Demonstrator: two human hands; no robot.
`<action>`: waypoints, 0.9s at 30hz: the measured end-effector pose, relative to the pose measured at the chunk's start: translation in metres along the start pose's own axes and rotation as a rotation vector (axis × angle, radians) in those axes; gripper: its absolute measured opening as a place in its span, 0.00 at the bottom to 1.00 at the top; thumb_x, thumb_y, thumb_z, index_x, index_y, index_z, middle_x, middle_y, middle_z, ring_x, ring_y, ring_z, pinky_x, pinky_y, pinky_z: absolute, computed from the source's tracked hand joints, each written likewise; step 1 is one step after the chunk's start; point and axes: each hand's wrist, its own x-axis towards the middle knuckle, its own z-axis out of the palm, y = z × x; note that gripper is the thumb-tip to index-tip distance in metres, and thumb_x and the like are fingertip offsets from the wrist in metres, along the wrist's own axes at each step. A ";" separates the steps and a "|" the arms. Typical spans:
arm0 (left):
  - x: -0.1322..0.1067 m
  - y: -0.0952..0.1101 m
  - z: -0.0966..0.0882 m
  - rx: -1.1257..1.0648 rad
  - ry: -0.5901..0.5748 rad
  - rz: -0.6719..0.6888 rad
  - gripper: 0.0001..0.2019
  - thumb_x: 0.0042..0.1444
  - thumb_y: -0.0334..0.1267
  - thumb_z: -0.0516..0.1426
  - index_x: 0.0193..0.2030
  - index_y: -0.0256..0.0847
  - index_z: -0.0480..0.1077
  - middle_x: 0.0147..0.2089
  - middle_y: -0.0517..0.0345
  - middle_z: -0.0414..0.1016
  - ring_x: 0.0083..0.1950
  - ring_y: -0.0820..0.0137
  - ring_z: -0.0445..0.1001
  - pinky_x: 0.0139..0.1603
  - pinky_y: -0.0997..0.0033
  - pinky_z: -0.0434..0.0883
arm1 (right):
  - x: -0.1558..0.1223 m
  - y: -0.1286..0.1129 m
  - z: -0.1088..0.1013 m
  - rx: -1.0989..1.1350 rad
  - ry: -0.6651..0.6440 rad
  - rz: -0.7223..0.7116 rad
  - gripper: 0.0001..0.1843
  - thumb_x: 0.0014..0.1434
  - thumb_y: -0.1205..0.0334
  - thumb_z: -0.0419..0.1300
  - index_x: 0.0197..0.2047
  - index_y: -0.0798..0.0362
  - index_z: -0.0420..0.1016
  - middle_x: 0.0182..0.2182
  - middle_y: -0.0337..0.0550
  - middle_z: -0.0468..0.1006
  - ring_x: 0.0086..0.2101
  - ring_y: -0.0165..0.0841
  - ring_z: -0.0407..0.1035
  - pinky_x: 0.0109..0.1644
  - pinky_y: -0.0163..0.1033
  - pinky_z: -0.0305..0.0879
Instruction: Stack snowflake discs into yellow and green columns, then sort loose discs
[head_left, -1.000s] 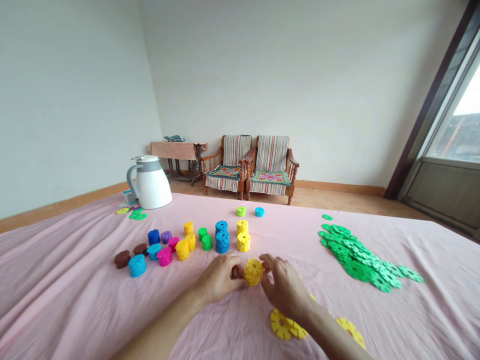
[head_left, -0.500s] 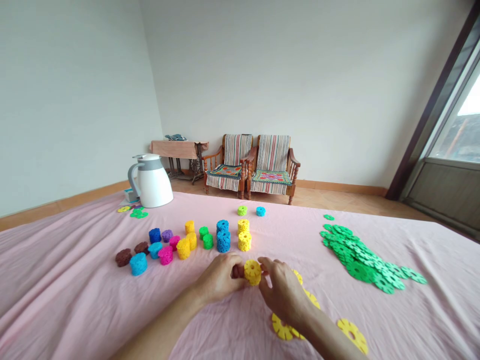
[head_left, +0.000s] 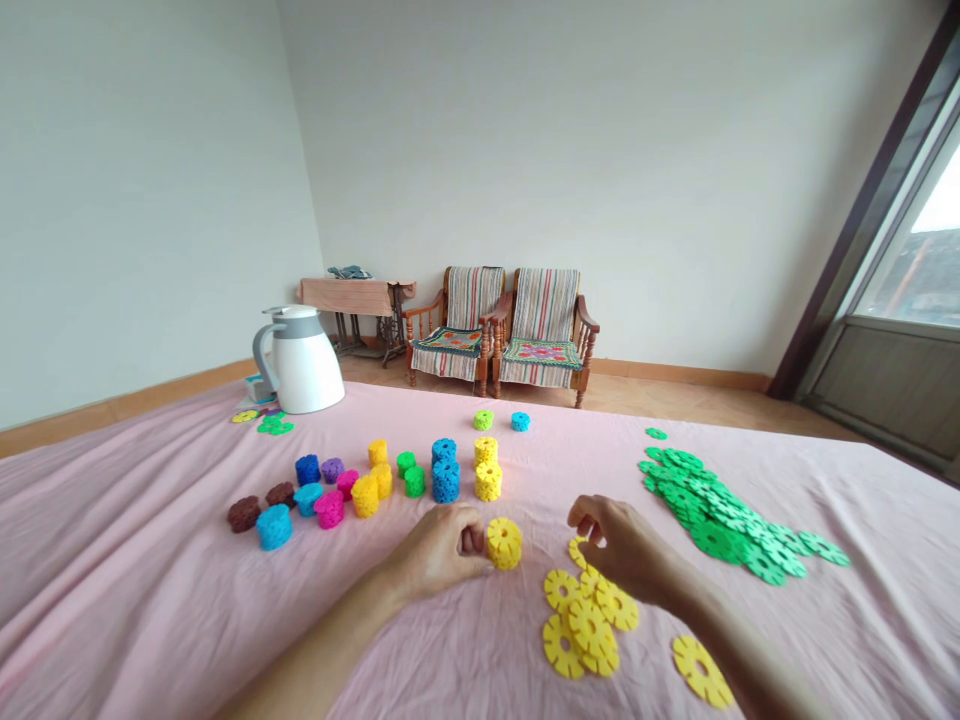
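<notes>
My left hand (head_left: 444, 550) rests on the cloth with bent fingers, thumb apart from them, close against the left side of a short stack of yellow notched discs (head_left: 504, 543). Whether its far fingers touch the stack is hidden. To the right, my right hand (head_left: 630, 548) hovers with curved, parted fingers and nothing visible between them. Below it lies a loose pile of yellow discs (head_left: 589, 625), partly covered by the hand. A single yellow disc (head_left: 701, 670) lies beside my right forearm.
Yellow stacks (head_left: 488, 482) and blue stacks (head_left: 445, 480) stand beyond my left hand. Further left are pink stacks (head_left: 328, 510), brown stacks (head_left: 244, 514) and others. Green discs (head_left: 720, 520) are heaped at right. A white jug (head_left: 306, 365) stands at the back left on the pink cloth (head_left: 135, 580).
My right hand has moved right, away from the yellow stack and over the loose yellow discs, uncovering more of them. My left hand has stayed beside the stack.
</notes>
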 end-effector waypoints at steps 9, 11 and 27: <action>0.000 0.002 0.000 0.026 0.013 0.011 0.13 0.45 0.44 0.61 0.24 0.37 0.65 0.23 0.65 0.62 0.25 0.76 0.60 0.23 0.77 0.53 | -0.007 0.009 -0.013 -0.022 -0.210 0.006 0.18 0.42 0.73 0.55 0.40 0.53 0.70 0.37 0.44 0.70 0.34 0.31 0.67 0.38 0.35 0.61; 0.000 0.002 0.000 0.032 0.008 0.006 0.12 0.45 0.43 0.61 0.24 0.37 0.65 0.23 0.65 0.63 0.25 0.76 0.60 0.23 0.77 0.53 | -0.005 0.011 -0.011 -0.021 -0.200 0.020 0.14 0.43 0.71 0.56 0.36 0.54 0.70 0.36 0.44 0.70 0.33 0.31 0.67 0.38 0.35 0.60; 0.000 0.003 -0.003 0.042 -0.014 0.002 0.10 0.44 0.40 0.62 0.25 0.38 0.66 0.24 0.65 0.65 0.26 0.75 0.62 0.24 0.76 0.54 | 0.001 0.007 0.004 0.075 -0.133 0.037 0.18 0.43 0.67 0.59 0.40 0.54 0.69 0.37 0.43 0.70 0.33 0.30 0.65 0.36 0.34 0.59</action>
